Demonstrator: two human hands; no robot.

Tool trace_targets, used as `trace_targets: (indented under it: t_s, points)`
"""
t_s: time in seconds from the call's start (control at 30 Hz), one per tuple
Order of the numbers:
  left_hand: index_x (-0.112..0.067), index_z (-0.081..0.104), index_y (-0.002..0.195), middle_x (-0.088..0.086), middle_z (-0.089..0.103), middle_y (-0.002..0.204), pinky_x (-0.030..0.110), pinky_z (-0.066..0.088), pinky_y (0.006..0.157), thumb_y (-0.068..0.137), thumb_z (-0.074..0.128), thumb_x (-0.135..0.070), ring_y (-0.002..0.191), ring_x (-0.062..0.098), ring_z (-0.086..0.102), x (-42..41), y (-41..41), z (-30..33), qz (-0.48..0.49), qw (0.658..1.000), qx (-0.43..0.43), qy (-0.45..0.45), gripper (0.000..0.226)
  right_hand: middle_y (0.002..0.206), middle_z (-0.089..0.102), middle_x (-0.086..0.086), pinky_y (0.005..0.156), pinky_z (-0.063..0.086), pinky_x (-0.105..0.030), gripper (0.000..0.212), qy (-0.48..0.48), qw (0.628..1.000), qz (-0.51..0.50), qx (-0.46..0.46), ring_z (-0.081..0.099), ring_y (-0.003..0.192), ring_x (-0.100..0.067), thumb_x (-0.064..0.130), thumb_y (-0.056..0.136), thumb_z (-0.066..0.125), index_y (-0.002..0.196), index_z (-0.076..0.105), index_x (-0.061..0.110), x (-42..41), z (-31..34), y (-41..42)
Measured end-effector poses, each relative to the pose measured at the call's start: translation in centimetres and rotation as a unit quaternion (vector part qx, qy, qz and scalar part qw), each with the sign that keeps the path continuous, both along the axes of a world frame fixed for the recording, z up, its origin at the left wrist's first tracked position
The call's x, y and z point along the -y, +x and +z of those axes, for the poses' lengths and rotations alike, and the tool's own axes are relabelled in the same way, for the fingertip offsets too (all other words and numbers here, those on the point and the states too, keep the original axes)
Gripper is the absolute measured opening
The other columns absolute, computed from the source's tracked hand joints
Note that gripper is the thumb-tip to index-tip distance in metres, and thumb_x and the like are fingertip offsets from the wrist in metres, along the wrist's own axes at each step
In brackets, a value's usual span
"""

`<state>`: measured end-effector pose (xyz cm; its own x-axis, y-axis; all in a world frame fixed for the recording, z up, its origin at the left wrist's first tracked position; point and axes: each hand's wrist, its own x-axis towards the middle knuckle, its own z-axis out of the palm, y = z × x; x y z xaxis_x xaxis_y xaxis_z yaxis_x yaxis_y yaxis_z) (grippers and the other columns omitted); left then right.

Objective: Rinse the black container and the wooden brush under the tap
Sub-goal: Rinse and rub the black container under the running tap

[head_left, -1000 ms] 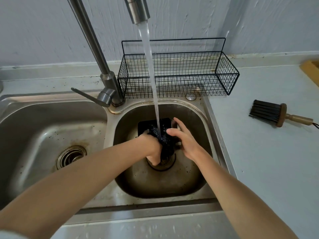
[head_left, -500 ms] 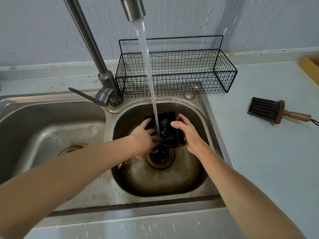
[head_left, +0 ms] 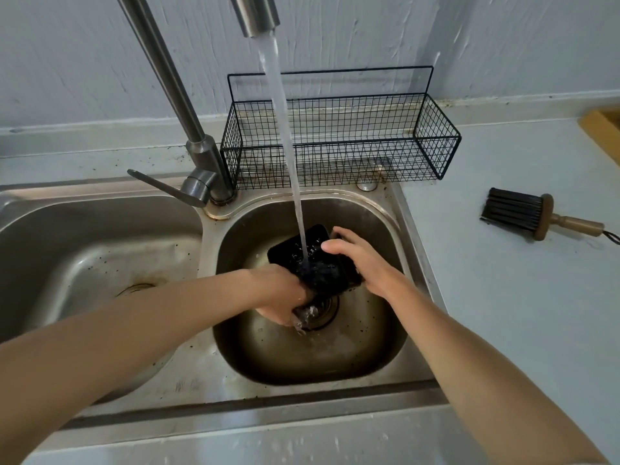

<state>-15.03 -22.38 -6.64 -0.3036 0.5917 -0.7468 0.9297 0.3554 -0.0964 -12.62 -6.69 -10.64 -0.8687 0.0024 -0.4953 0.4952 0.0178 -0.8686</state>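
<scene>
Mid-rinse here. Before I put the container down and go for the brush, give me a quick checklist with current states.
1. Water running onto the black container: ok, the stream from the tap lands inside it.
2. Hold on the container: ok, left hand grips its lower end, right hand its right side.
3. Container clean: cannot tell, splashing water hides the inside.
4. Wooden brush within view: ok, lying on the counter right of the sink.
5. Brush rinsed: not ok, it lies untouched.

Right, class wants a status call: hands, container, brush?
Both hands, left and right, gripping black container under running tap. Wooden brush on counter, untouched. Nothing in the way.
</scene>
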Motion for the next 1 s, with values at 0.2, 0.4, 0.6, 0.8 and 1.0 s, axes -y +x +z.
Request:
trace_targets:
  t_s: [0.2, 0.4, 0.6, 0.8, 1.0]
  points:
    - [-0.017, 0.035, 0.138, 0.011, 0.041, 0.143, 0.043, 0.034, 0.108, 0.093, 0.039, -0.02, 0.133, 0.029, 0.036, 0.9, -1.9, -0.3, -0.142, 0.984, -0.102, 0.014, 0.045, 0.147, 0.034, -0.005, 0.1, 0.032, -0.033, 0.081, -0.018, 0.999, 0.037, 0.014, 0.035, 0.131, -0.024, 0.042, 0.073, 0.065, 0.142, 0.025, 0.027, -0.9, 0.6, -0.6]
    - [-0.014, 0.04, 0.133, 0.01, 0.051, 0.135, 0.044, 0.039, 0.102, 0.094, 0.034, -0.013, 0.123, 0.029, 0.048, 0.8, 0.1, -0.8, -0.072, 0.987, -0.09, 0.109, 0.04, 0.151, 0.028, -0.006, 0.114, 0.022, -0.041, 0.096, -0.045, 0.998, -0.031, -0.031, 0.028, 0.136, -0.024, 0.055, 0.061, 0.06, 0.143, 0.022, 0.024, -1.2, 0.9, 0.5]
    - [-0.006, 0.05, 0.116, 0.016, 0.061, 0.111, 0.04, 0.049, 0.08, 0.089, 0.039, -0.006, 0.101, 0.035, 0.059, -1.2, 2.3, -0.6, 0.156, 0.965, -0.038, 0.209, 0.029, 0.153, 0.017, -0.006, 0.104, 0.035, -0.046, 0.108, -0.194, 0.971, -0.129, -0.048, 0.03, 0.135, -0.03, 0.032, 0.058, 0.07, 0.143, 0.004, 0.037, 1.3, -0.8, 3.7]
    - [-0.005, 0.045, 0.119, 0.02, 0.057, 0.117, 0.035, 0.046, 0.081, 0.092, 0.042, -0.016, 0.1, 0.033, 0.058, -1.8, 2.5, -0.8, 0.204, 0.936, 0.075, 0.278, 0.029, 0.152, 0.024, -0.007, 0.109, 0.031, -0.048, 0.077, -0.132, 0.981, -0.128, -0.061, 0.034, 0.133, -0.027, 0.016, 0.08, 0.061, 0.143, 0.02, 0.03, 1.7, -0.9, 2.8]
    - [-0.029, 0.007, 0.146, -0.001, 0.011, 0.156, 0.032, 0.015, 0.111, 0.075, 0.055, -0.062, 0.142, 0.023, 0.012, -2.0, -0.1, 0.5, 0.238, 0.936, 0.234, 0.109, 0.092, 0.148, 0.032, -0.007, 0.105, 0.037, -0.048, 0.075, -0.107, 0.991, -0.066, -0.046, 0.039, 0.129, -0.028, 0.023, 0.077, 0.061, 0.141, 0.024, 0.032, 1.6, -0.4, 2.3]
